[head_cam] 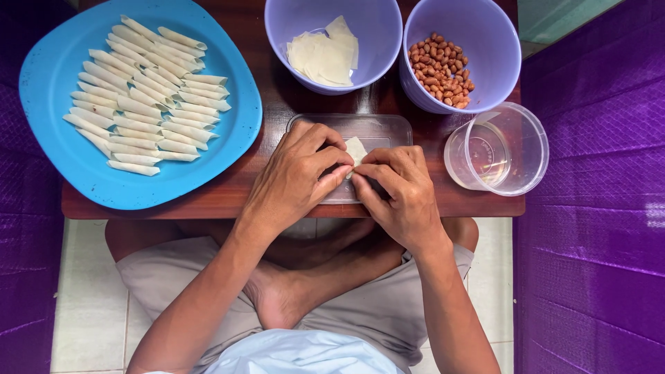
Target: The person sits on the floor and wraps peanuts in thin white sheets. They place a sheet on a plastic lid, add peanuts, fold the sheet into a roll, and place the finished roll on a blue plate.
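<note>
While both hands are meeting over the clear shallow tray (pixel 374 128) at the middle of the low wooden counter (pixel 277 197), the left hand (pixel 294 176) and the right hand (pixel 398 190) are pinching one small pale wrapper (pixel 356 149) between thumbs and fingertips, each grip closing narrowly on its lower edge. That wrapper is lying on the tray, its upper corner poking out above the knuckles (the rest is hidden under the fingers).

Two lilac bowls are sitting behind the tray: the nearer-left bowl (pixel 374 62) is holding a loose stack of flat wrappers (pixel 324 55), too overlapped to count, and the right bowl (pixel 495 48) is holding a heap of red-brown peanuts (pixel 440 69), also too many to count. One clear plastic cup (pixel 516 149) is lying tilted at the counter's right end, just beside the peanut bowl.

One blue plate (pixel 62 159) is resting at the left, carrying rolled wrappers (pixel 142 97) packed in rows, somewhere around forty. The person is sitting cross-legged on a pale tiled floor (pixel 86 298).
</note>
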